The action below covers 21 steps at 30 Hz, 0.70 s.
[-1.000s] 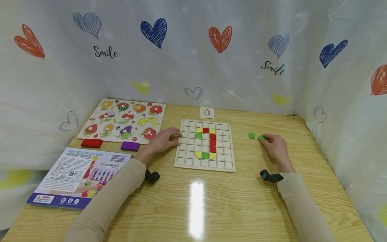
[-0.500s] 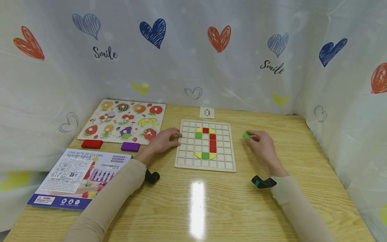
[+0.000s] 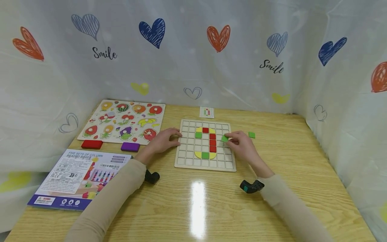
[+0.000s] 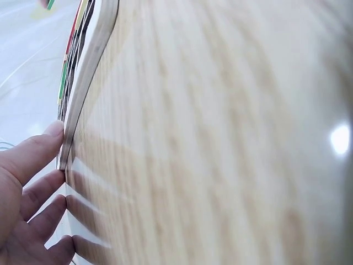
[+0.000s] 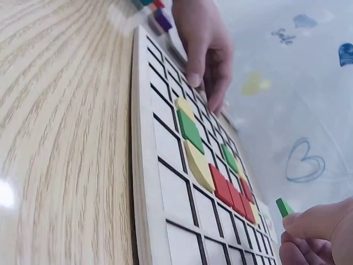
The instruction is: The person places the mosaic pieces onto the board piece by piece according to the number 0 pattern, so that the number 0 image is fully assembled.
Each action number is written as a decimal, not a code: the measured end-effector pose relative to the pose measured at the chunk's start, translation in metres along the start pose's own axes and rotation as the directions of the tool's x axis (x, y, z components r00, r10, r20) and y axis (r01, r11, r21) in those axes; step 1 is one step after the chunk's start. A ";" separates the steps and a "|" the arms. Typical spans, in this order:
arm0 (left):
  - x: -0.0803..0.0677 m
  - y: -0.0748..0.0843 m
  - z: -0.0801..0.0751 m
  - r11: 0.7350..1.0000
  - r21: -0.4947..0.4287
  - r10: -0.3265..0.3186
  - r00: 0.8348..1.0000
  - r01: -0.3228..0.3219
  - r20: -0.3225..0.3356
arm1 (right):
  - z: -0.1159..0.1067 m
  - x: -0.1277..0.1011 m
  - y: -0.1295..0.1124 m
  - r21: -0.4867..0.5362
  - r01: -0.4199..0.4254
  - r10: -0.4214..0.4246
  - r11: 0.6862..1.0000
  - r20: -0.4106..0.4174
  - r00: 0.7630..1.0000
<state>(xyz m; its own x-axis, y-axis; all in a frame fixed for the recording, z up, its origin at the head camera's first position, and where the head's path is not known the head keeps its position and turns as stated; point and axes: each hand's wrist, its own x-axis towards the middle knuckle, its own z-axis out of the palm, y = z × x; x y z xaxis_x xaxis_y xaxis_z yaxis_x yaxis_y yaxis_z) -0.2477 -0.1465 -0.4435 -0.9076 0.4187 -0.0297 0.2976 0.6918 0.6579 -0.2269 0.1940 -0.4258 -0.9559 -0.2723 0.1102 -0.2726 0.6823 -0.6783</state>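
Note:
My right hand [image 3: 243, 146] pinches a small green square tile [image 3: 224, 138] over the right part of a wooden grid board [image 3: 187, 162]. In the right wrist view this tile [image 5: 283, 207] stands out from between thumb and finger, apart from the board. A ring of red, yellow and green tiles lies in the grid, with red squares [image 3: 213, 143] down its right side and a green square [image 3: 205, 155] at the bottom. My left hand [image 3: 163, 140] rests at the board's left edge. Its thumb and fingertips touch that edge in the left wrist view, fingers loosely bent.
Another green tile [image 3: 252, 134] lies on the table right of the board. A pattern card [image 3: 207, 112] sits behind the board. At left are a fruit puzzle board [image 3: 133, 117], a red block [image 3: 92, 144], a purple block [image 3: 130, 147] and a printed box [image 3: 69, 178].
My right hand has moved left from the table at right to above the board, carrying one green tile. The other green tile shows again on the table. My left hand has stayed put.

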 end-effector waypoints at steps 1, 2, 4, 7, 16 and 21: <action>0.000 0.000 0.000 1.000 0.001 0.000 1.000 0.000 0.000 | 0.003 0.002 -0.002 -0.008 0.011 -0.011 1.000 0.015 1.000; 0.000 0.000 0.000 1.000 0.001 0.000 1.000 0.000 0.000 | 0.006 0.004 -0.005 -0.018 0.023 -0.023 1.000 0.026 0.999; 0.000 0.000 -0.001 1.000 0.005 0.001 1.000 -0.001 0.000 | 0.012 0.009 -0.011 -0.030 0.050 -0.048 0.998 0.052 0.998; 0.000 0.000 -0.001 1.000 0.007 0.005 1.000 -0.005 -0.003 | 0.021 0.016 -0.018 -0.039 0.097 -0.093 0.995 0.095 0.991; 0.000 -0.001 -0.001 1.000 0.008 0.013 1.000 -0.013 -0.003 | 0.044 0.034 -0.030 -0.057 0.178 -0.164 0.982 0.191 0.968; 0.001 -0.002 0.000 1.000 0.000 0.027 1.000 -0.027 -0.007 | 0.050 0.040 -0.036 -0.075 0.177 -0.157 0.981 0.216 0.964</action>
<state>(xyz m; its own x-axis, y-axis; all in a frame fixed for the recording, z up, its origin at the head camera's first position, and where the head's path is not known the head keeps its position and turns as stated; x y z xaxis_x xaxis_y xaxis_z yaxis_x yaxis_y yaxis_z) -0.2492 -0.1475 -0.4449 -0.9013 0.4333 -0.0061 0.3224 0.6799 0.6586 -0.2497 0.1250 -0.4330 -0.8548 -0.5159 0.0557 -0.4445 0.6725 -0.5917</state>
